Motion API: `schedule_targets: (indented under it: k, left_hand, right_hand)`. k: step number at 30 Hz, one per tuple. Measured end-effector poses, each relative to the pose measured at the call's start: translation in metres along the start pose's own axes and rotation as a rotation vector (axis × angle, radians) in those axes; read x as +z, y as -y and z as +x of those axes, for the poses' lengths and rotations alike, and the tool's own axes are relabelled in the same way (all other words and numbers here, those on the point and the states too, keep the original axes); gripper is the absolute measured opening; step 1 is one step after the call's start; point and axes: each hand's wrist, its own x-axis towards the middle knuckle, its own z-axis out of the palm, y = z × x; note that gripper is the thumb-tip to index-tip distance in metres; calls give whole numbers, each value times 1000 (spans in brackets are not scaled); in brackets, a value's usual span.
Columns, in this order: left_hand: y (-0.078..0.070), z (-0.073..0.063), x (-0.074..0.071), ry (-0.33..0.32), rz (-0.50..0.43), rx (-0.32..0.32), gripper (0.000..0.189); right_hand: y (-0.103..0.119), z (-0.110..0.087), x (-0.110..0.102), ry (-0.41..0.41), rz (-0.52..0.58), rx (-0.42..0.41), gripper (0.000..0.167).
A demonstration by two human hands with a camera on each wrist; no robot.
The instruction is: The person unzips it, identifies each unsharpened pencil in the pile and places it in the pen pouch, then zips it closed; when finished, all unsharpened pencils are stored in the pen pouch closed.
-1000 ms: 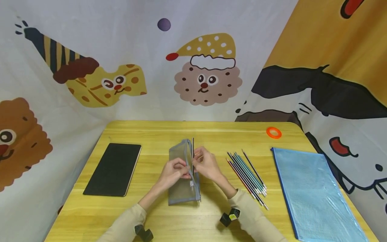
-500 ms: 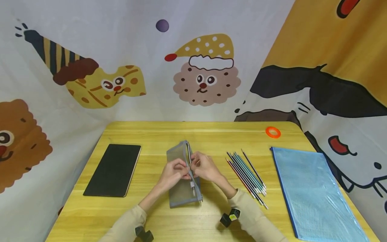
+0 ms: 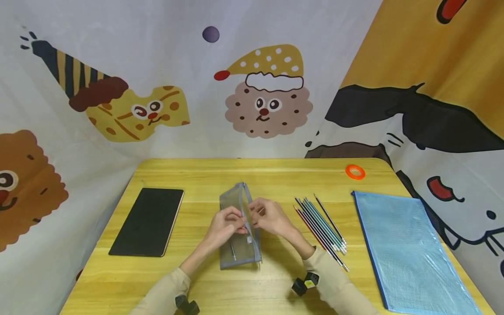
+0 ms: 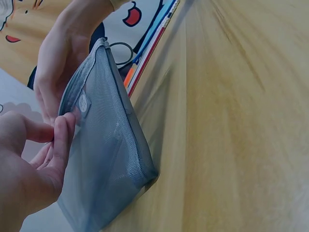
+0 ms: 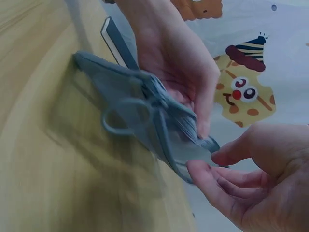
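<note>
A grey mesh zipper pouch (image 3: 239,258) stands tilted on the table with its zipped mouth parted. My left hand (image 3: 225,225) pinches the left edge of that mouth between thumb and fingers; in the left wrist view, the left hand (image 4: 36,162) covers part of the zipper edge. Through the mesh, a pencil (image 3: 233,252) shows near the pouch's bottom. My right hand (image 3: 271,216) is at the opposite edge of the mouth. In the right wrist view, the right hand (image 5: 265,176) has thumb and index tips apart, right at the pouch (image 5: 125,92) rim, with no pencil between them.
Several pencils (image 3: 320,225) lie in a loose bundle right of the pouch. A black notebook (image 3: 147,222) lies at the left, a blue mesh zipper bag (image 3: 409,249) at the right. An orange tape roll (image 3: 355,172) sits at the back right of the wooden table (image 3: 271,288).
The pencil in my right hand has gone down into the pouch and left the fingers. My right hand has shifted slightly right; my left hand keeps its pinch on the edge.
</note>
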Motion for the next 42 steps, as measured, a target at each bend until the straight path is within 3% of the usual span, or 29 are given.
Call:
schedule_targets:
  k: [7,18,29,42]
  left_hand:
    - [-2,0,-1,-6,-13,-6,19]
    - [0,1,-4,2,-19,3,19]
    - [3,0,-6,4,-10,2,16]
    - [4,0,-6,24,-24,-2,19]
  right_hand:
    - [-7,-6,-33,-138,-105,-10,21]
    - [-37,-23,-94,-345,-296,-18,20]
    - [-62,-47,-127,-356,-343,97,24]
    - [-98,-70,-128,-309,-430,95,20]
